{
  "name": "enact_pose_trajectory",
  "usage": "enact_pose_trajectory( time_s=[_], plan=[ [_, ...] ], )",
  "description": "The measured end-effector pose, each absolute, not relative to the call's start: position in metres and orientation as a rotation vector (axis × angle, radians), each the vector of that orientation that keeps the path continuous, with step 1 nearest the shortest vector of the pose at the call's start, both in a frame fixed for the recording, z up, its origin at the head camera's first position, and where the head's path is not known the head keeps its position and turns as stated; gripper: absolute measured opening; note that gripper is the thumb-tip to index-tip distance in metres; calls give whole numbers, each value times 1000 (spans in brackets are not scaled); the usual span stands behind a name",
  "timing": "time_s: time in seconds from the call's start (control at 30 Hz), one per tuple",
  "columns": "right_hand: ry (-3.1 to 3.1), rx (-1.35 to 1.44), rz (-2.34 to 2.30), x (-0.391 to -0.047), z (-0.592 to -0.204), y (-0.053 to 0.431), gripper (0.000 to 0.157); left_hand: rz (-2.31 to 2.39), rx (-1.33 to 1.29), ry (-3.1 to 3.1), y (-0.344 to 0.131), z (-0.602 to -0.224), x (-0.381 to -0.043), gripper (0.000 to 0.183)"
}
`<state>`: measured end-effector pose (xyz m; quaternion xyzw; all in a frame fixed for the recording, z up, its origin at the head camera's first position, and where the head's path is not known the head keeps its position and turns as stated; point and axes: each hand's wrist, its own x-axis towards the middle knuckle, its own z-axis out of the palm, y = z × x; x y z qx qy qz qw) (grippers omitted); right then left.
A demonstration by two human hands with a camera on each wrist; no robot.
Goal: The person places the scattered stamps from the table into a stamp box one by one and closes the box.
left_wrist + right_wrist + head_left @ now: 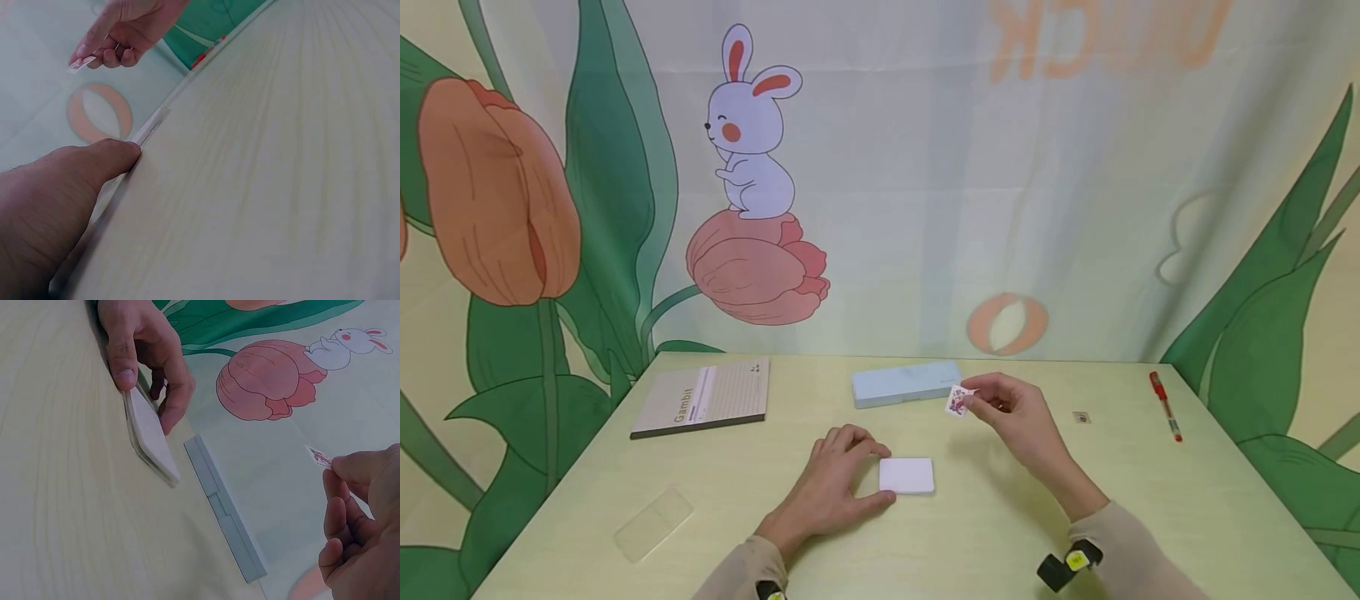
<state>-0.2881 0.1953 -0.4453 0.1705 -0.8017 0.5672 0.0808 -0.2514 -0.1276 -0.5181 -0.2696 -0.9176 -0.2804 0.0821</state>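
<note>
In the head view my right hand (1018,417) is raised above the table and pinches a small printed sticker (957,401) between thumb and forefinger. The sticker (319,456) has a reddish picture on a white ground in the right wrist view. My left hand (831,482) rests on the table and holds a white block of small sheets (907,476) by its left end, thumb on the near edge and a finger on the far edge. A thin clear rim shows around the block (152,437) in the right wrist view.
A pale blue pencil case (904,384) lies at the back, with a notebook (703,396) to its left. A clear plastic lid (653,523) lies front left. Off to the right are a small square sticker (1081,417) and a red pen (1166,407). A printed curtain (910,208) hangs behind.
</note>
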Motion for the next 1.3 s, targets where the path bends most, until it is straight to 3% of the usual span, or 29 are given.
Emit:
enact_pose_trajectory(
  time_s=[1.3],
  plan=[
    [-2633, 614, 1658, -270, -496, 119, 16, -814, -781, -2779, -127, -516, -252, 58]
  ],
)
